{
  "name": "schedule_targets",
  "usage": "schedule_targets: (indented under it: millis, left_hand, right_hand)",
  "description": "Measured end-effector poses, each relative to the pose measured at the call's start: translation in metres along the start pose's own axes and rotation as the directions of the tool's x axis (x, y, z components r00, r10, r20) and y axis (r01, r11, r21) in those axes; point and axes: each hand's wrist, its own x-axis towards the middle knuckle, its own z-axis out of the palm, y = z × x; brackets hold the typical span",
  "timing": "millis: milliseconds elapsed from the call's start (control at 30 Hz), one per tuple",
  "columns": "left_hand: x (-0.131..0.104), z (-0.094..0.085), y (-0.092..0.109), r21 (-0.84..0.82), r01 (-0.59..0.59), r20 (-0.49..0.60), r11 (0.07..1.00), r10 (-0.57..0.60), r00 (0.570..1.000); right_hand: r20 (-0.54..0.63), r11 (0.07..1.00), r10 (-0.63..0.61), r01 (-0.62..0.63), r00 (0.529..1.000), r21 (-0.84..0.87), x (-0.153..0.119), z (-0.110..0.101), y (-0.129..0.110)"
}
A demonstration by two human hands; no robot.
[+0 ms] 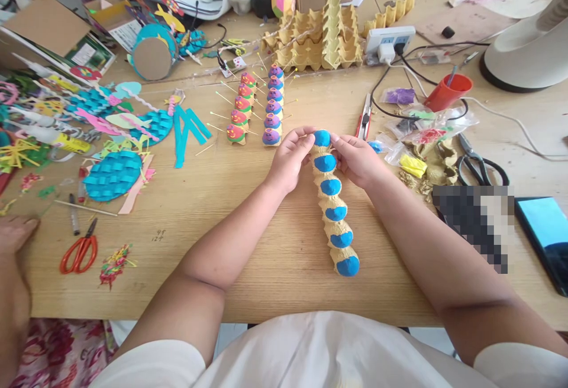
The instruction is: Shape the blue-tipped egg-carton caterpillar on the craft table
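A strip of egg carton (329,200) runs toward me over the wooden table, each of its several bumps capped with blue clay (330,187). At its far end my left hand (290,160) pinches the left side of the last bump, fingertips partly hidden behind it. From the right, my right hand (354,157) grips the same bump with thumb and fingers. Just beyond my hands stand two finished-looking caterpillar strips, one purple and blue (274,106), one red and green (241,110), with thin sticks poking out.
A red utility knife (364,118), yellow clay (412,165), black scissors (479,166) and a red cup (449,90) lie to the right. Egg cartons (310,39) stand behind. Left are orange scissors (80,252), a blue woven paper piece (113,175) and another person's hand (16,231).
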Motion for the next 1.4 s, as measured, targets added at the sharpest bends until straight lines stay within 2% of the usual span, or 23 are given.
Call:
schedule_targets:
  millis: [167, 400, 600, 833, 1067, 1400]
  left_hand:
    - [0.001, -0.003, 0.002, -0.030, 0.007, 0.037, 1.000, -0.006, 0.999]
    - [0.004, -0.007, 0.000, -0.027, 0.034, 0.084, 0.999, -0.032, 0.996]
    - [0.004, -0.007, -0.001, -0.006, 0.002, 0.087, 1.000, -0.002, 0.996]
    - [0.007, -0.012, -0.002, 0.061, -0.058, 0.075, 0.996, 0.053, 0.996]
    - [0.008, -0.012, -0.002, 0.102, -0.113, 0.094, 0.988, 0.104, 0.990]
    - [0.003, -0.009, 0.002, 0.097, -0.063, 0.113, 0.993, 0.052, 0.992]
  right_hand:
    - [0.013, 1.000, -0.011, 0.011, 1.000, -0.006, 0.001, -0.001, 0.001]
    - [0.059, 0.998, -0.001, -0.003, 0.998, 0.069, 0.003, -0.004, 0.002]
    - [0.077, 0.996, 0.007, -0.014, 0.997, 0.087, 0.000, -0.002, -0.002]
    - [0.092, 0.998, -0.051, 0.054, 0.994, -0.031, -0.004, 0.004, -0.007]
    - [0.065, 0.995, -0.070, 0.074, 0.995, -0.061, -0.005, 0.006, -0.008]
    - [0.000, 0.975, -0.171, 0.169, 0.985, -0.146, -0.004, 0.005, -0.004]
